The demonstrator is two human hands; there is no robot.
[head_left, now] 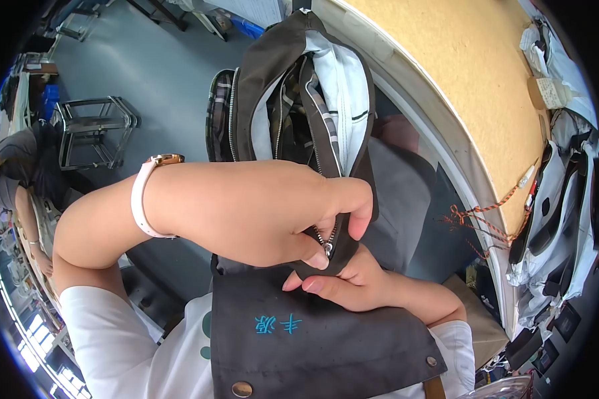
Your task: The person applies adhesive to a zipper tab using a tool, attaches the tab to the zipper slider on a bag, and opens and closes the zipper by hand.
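A dark brown fabric bag (253, 93) with pale blue lining and checked inner panels hangs open in front of me. My left hand (306, 213), with a white-strapped watch at the wrist, reaches across the bag. Its thumb and fingers close on the zippered edge at the near end, right by the metal zipper slider (327, 248). Whether the fingers grip the slider itself I cannot tell. Below it, my right hand (356, 279) pinches the bag's near end from underneath between thumb and fingers. Part of the bag is hidden behind my left forearm.
A tan-topped worktable (439, 40) curves along the right, with orange cord (479, 213) at its edge. More bag pieces (566, 213) hang beyond it. A metal stool (96, 130) stands on the grey floor to the left, near another person (20, 166). My dark apron (313, 352) lies below.
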